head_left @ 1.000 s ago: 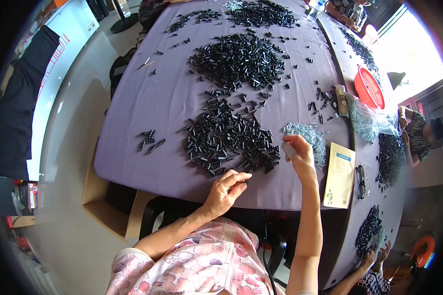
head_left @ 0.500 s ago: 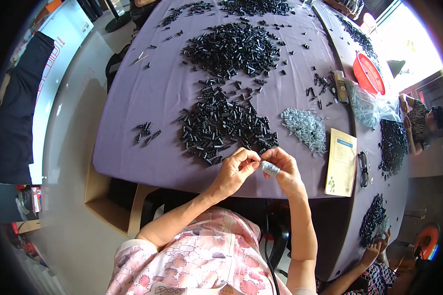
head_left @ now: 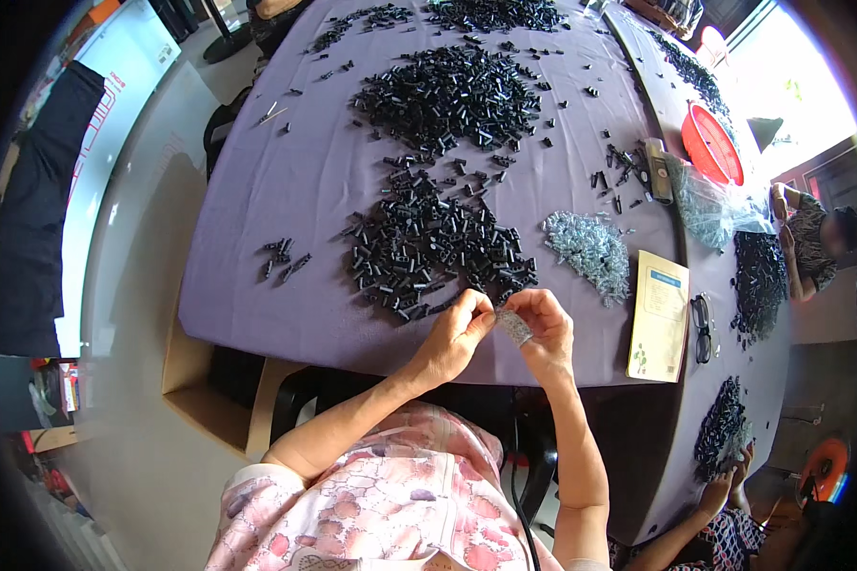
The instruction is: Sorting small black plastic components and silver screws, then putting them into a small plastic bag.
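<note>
Left hand (head_left: 454, 338): raised at the near table edge, with thumb and fingertips together, meeting the right hand; too small and hidden to tell what sits between.
Right hand (head_left: 546, 333): just beside the left, with fingers curled inward and tips at the left fingertips; cannot tell whether clamped on a part.
Speckled grey wrap (head_left: 513, 326): around one digit of the right hand.
Near pile of black tubular parts (head_left: 438, 247): spread on the purple tablecloth (head_left: 257, 200), just beyond both hands.
Larger black pile (head_left: 448, 95): farther up the cloth, behind the near one.
Small black cluster (head_left: 282, 259): apart, left of the near pile.
Clear small pieces (head_left: 588, 252): heaped beyond the right hand, right of the near pile.
Yellow booklet (head_left: 659, 319): flat, right of the right hand.
Eyeglasses (head_left: 704, 328): just beside the booklet, farther right.
Clear plastic bag (head_left: 724, 224): beyond the booklet, near the red basket (head_left: 713, 145).
Co-worker's hands (head_left: 726, 483): at lower right, beside another black pile (head_left: 721, 428).
Cardboard box (head_left: 205, 409): open, below the table's left corner.
</note>
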A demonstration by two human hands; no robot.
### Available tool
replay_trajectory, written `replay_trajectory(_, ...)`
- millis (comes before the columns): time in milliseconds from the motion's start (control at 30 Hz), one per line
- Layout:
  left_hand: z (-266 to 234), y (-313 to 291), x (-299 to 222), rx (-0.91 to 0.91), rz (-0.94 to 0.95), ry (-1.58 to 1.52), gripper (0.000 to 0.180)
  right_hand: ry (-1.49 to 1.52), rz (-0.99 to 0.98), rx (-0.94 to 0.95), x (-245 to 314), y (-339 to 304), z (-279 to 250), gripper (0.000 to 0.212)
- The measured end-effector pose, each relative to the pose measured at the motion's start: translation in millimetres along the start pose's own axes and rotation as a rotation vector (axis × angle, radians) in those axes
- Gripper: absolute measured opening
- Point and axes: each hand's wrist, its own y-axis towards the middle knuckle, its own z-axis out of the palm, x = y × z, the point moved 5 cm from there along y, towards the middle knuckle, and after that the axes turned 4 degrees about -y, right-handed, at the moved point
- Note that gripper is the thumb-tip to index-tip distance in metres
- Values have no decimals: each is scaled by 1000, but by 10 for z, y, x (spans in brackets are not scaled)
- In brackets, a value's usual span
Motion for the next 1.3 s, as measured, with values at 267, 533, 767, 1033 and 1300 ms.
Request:
replay_trajectory(267, -103, -7, -36, -53, 43, -105, 6, -795, -101, -303, 65, 327, -542, 34)
replay_trajectory(533, -168, -20, -112, -107, 76, -121, 7, -355, -15, 107, 152, 50, 139, 27)
replay_trajectory(767, -143, -67, -181, -69, 110, -38, 3, 194, 278, 80, -78, -66, 218, 10)
replay_trajectory(1033, -165, -92, -241, -82, 107, -13, 31, 249, 292, 94, -42, -109, 206, 10)
replay_trajectory(1300, -224, -124, -303, -163, 192, 187, 22, -323, -7, 95, 224, -148, 219, 31)
